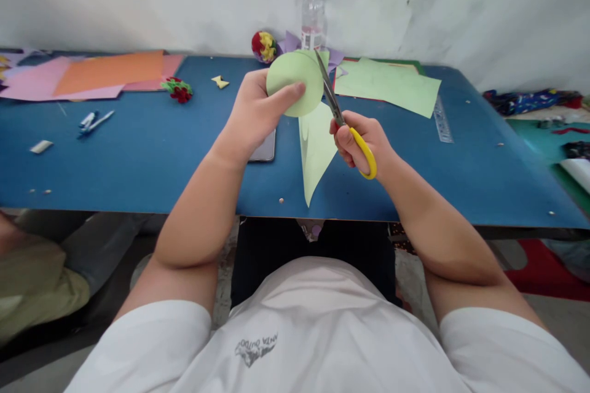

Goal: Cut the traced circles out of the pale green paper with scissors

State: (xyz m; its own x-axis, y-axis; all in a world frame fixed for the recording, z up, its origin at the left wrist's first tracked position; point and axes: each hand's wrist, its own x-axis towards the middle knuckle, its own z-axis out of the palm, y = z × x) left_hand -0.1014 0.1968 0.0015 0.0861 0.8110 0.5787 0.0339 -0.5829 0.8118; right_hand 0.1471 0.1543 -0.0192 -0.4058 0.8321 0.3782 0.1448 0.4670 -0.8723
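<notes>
My left hand [262, 104] pinches a pale green paper circle [295, 70], its thumb flat across the front. A corner of green paper shows behind the circle's upper right edge. In my right hand [362, 141] is a pair of scissors [329, 89] with yellow handles, the blades pointing up along the circle's right edge. Whether the blades touch the paper I cannot tell. Below the circle, between my hands, is a larger green paper offcut [316, 147] with a curved edge and a pointed lower tip. A phone-like grey object [265, 150] is partly hidden under my left wrist.
A plastic bottle [313, 9] stands by the wall, near a red and yellow paper ball [264, 46]. Green sheets [391, 83] and a clear ruler [442, 120] lie right; orange paper [113, 73], a red-green paper flower [177, 90] and an eraser [41, 147] lie left. Another person sits left.
</notes>
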